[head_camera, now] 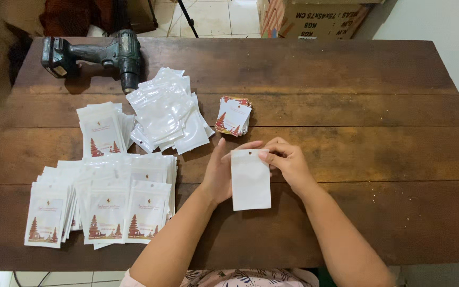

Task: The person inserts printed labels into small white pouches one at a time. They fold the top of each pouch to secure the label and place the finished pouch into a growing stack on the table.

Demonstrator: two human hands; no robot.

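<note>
A plain white plastic pouch (251,180) with a small hang hole at its top is held upright over the wooden table (346,133). My left hand (220,172) grips its left edge from behind. My right hand (288,162) pinches its top right corner. Just beyond the hands lies a small stack of printed cards (233,115) with red tree pictures. A loose heap of empty white pouches (168,111) sits to the left of the cards.
Filled pouches with card inserts (102,204) lie in overlapping rows at the front left, with another short stack (102,130) behind them. A dark cordless drill (96,56) rests at the back left. A cardboard box (314,16) stands on the floor beyond the table.
</note>
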